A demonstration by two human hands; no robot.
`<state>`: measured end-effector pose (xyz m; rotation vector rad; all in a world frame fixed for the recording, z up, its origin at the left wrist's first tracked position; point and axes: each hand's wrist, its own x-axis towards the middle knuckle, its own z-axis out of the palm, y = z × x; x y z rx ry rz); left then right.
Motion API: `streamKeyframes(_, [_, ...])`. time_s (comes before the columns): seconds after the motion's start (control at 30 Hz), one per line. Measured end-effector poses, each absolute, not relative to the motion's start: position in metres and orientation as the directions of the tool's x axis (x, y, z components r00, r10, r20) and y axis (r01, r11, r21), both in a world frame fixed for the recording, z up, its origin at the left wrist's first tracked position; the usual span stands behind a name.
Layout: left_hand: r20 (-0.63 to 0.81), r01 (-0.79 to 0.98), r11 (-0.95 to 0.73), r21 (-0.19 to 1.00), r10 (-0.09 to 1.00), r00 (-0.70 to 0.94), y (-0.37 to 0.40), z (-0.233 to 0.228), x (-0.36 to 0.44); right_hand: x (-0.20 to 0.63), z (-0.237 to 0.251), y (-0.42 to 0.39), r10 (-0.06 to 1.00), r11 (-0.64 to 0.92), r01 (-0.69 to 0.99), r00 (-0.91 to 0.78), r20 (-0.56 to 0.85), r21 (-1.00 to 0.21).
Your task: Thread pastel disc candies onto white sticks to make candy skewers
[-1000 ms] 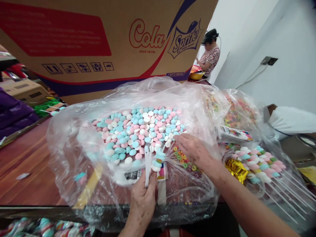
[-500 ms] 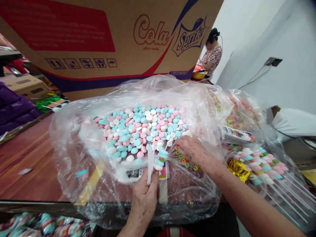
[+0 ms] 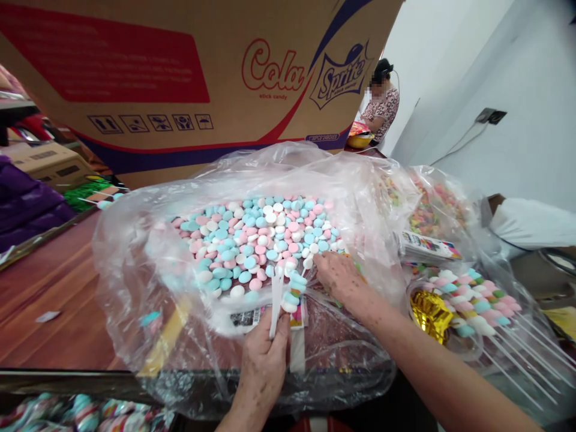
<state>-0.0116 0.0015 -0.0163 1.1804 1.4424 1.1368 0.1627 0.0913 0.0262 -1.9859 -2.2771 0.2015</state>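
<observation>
I am pinching a white stick (image 3: 274, 300) in my left hand (image 3: 265, 354), fingers clenched around it at the counter's (image 3: 58, 288) near edge. My right hand (image 3: 337, 276) is reaching, fingers loosely spread, onto pastel candies (image 3: 252, 240) inside the clear bag (image 3: 135, 252), under the cardboard box (image 3: 180, 78).

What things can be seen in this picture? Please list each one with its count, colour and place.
candy pieces: many, pink, blue and white, inside the big bag
plastic bag: one, clear, centre of the table
white sticks: a few, white, held upright at the bag's near edge
cardboard box: one, brown with red panel, behind the bag
finished candy sticks: many, pastel, in a bag at right
gold wrapper: one, gold, right of centre
table: one, reddish brown wood
other person: one, seated far back
left hand: pinching the white sticks
right hand: fingers in the candy pieces
</observation>
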Motion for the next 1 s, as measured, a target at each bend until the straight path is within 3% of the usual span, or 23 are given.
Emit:
streamKeyframes(0.1, [-0.088,0.168,0.096,0.981,0.995,-0.056,0.002,-0.016,-0.013,0.172,0.026,0.097,0.998,0.048,0.858,-0.058,-0.002,-0.511])
streamKeyframes(0.17, [-0.059,0.222,0.063,0.973,0.998,-0.024,0.003,-0.018,-0.014,0.18,0.026,0.097,0.997,0.008,0.574,-0.066,-0.037,-0.819])
streamKeyframes(0.23, [-0.028,0.282,0.025,0.959,1.0,0.008,0.004,-0.021,-0.015,0.185,0.025,0.095,0.992,-0.066,0.179,-0.094,-0.084,-0.982])
streamKeyframes(0.33, [0.002,0.312,-0.012,0.95,0.999,0.033,0.004,-0.024,-0.015,0.185,0.024,0.093,0.986,-0.116,-0.077,-0.13,-0.105,-0.99])
streamKeyframes(0.53, [-0.018,0.264,0.023,0.964,1.0,-0.02,0.002,-0.017,-0.012,0.179,0.024,0.091,0.975,-0.152,-0.126,-0.182,-0.128,-0.98])
streamKeyframes(0.67, [-0.019,0.263,0.024,0.965,1.0,-0.024,0.001,-0.014,-0.011,0.182,0.025,0.089,0.97,-0.127,-0.032,-0.211,-0.117,-0.991])
streamKeyframes(0.8, [0.02,0.264,-0.011,0.964,0.999,-0.033,0.003,-0.015,-0.012,0.186,0.028,0.086,0.974,-0.014,0.164,-0.221,-0.051,-0.986])
streamKeyframes(1.0, [0.021,0.248,-0.02,0.969,1.0,-0.003,0.004,-0.016,-0.014,0.178,0.023,0.075,0.955,0.173,0.286,-0.281,0.09,-0.943])
